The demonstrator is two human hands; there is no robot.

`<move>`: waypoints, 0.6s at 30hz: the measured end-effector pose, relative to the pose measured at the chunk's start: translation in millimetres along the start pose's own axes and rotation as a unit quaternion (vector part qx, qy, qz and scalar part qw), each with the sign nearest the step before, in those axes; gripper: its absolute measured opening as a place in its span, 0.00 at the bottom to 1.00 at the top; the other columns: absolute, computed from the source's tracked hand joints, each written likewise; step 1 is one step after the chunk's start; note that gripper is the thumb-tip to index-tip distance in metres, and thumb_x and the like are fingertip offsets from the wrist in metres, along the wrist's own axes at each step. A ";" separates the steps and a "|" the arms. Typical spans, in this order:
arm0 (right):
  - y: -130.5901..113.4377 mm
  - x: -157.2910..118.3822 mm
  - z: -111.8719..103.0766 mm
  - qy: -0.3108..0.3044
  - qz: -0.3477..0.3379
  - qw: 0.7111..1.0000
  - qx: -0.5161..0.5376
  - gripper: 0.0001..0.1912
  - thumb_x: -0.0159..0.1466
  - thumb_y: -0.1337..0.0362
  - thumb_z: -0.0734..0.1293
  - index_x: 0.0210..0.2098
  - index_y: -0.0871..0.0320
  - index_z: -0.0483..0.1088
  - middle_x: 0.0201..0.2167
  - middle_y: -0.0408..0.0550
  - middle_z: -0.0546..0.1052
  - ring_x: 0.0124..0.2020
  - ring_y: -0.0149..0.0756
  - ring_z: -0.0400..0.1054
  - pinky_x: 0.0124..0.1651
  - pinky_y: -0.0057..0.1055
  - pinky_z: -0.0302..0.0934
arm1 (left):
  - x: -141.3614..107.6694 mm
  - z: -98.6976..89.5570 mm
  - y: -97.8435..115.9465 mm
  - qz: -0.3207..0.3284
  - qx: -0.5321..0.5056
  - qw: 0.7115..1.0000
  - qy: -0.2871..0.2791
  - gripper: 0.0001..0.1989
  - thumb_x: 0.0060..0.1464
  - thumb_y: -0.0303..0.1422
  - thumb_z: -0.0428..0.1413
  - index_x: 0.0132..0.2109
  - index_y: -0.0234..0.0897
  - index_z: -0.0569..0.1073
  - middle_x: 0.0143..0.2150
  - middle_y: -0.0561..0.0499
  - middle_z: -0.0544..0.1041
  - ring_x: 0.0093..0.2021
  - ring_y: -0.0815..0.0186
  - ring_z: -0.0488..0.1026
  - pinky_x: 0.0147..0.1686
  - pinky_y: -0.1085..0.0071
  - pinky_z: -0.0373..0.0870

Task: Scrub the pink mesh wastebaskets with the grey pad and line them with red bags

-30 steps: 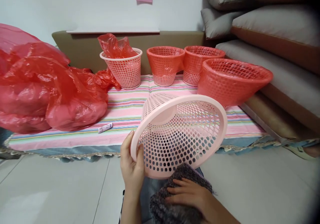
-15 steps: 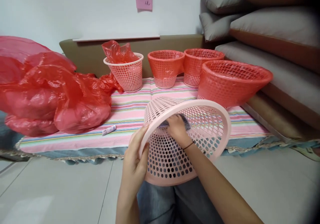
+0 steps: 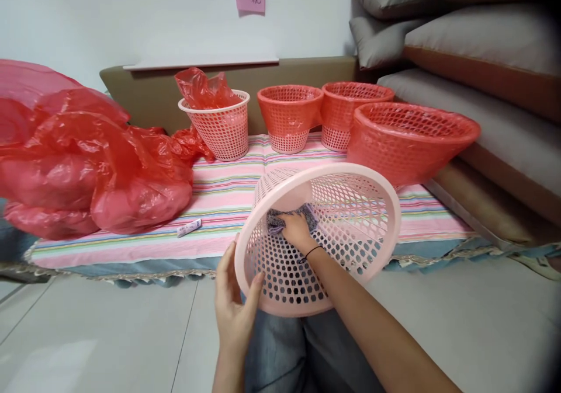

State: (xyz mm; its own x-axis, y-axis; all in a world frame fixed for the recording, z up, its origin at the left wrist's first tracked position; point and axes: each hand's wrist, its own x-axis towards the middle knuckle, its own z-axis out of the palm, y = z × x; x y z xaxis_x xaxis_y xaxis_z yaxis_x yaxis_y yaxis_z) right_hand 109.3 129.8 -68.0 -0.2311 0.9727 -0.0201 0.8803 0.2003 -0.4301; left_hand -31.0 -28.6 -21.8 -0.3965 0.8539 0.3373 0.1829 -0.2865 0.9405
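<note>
A pale pink plastic basket [image 3: 302, 291] with holes in its wall lies tilted over my knees, its mouth facing me. My left hand [image 3: 238, 299] grips the rim at the left, thumb inside and fingers round the outside. Deep inside the basket, my right hand [image 3: 294, 229] presses a grey-purple cloth [image 3: 309, 215] against the inner wall near the bottom. A dark band circles the right wrist. The fingertips of the right hand are partly sunk in the cloth.
Across the striped cover [image 3: 228, 191] stand a basket with a loose red bag [image 3: 223, 130] and several red-wrapped baskets [image 3: 290, 110]. Bulging red plastic bags [image 3: 135, 177] lie at left, near a small white packet [image 3: 189, 228]. Grey cushions [image 3: 482, 48] are piled at right.
My right hand and the cloth have moved left and slightly down inside the basket. The basket has turned a little, and my left hand has shifted lower on its rim.
</note>
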 end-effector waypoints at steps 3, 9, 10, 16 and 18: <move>-2.6 5.1 -2.5 0.003 0.015 1.000 0.017 0.18 0.68 0.56 0.65 0.53 0.59 0.70 0.53 0.51 0.74 0.54 0.44 0.69 0.59 0.50 0.62 | -23.9 15.3 -19.3 -0.065 0.013 0.998 0.023 0.31 0.53 0.38 0.64 0.62 0.43 0.66 0.62 0.43 0.70 0.63 0.54 0.68 0.62 0.58 0.67; -2.8 8.7 0.3 0.002 0.022 0.998 0.053 0.18 0.68 0.56 0.65 0.54 0.59 0.70 0.53 0.52 0.74 0.53 0.42 0.70 0.57 0.49 0.64 | -32.6 39.6 -30.0 -0.037 0.044 0.988 0.144 0.28 0.60 0.37 0.58 0.64 0.41 0.61 0.62 0.40 0.67 0.62 0.59 0.68 0.60 0.64 0.66; -2.3 8.7 1.3 0.002 0.020 0.998 0.058 0.18 0.68 0.56 0.66 0.54 0.58 0.70 0.53 0.52 0.74 0.53 0.42 0.70 0.57 0.49 0.64 | -29.1 40.7 -29.1 -0.027 0.047 0.987 0.151 0.26 0.60 0.37 0.58 0.63 0.40 0.62 0.61 0.41 0.68 0.61 0.59 0.69 0.59 0.65 0.67; 1.3 6.2 3.9 0.005 0.008 0.996 0.093 0.17 0.69 0.57 0.66 0.54 0.59 0.70 0.53 0.52 0.75 0.53 0.42 0.71 0.57 0.49 0.65 | -15.2 47.0 -18.1 0.032 0.056 0.986 0.157 0.21 0.59 0.35 0.58 0.58 0.39 0.68 0.51 0.44 0.74 0.51 0.60 0.74 0.52 0.65 0.71; 1.5 3.4 1.7 0.006 0.003 0.994 0.106 0.17 0.69 0.58 0.65 0.54 0.59 0.70 0.53 0.52 0.75 0.53 0.41 0.71 0.58 0.49 0.64 | -16.2 49.3 -15.4 0.033 0.066 0.985 0.159 0.19 0.59 0.35 0.58 0.57 0.39 0.69 0.49 0.45 0.74 0.49 0.60 0.75 0.49 0.66 0.72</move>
State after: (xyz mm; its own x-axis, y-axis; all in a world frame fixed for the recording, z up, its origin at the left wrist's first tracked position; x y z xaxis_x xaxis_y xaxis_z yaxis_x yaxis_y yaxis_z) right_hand 109.1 133.1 -70.3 -0.2201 0.9754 -0.0131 0.7747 0.1666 -0.6099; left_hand 16.9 -16.6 -43.9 -0.6378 0.6498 0.4134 0.3244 -0.2601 0.9095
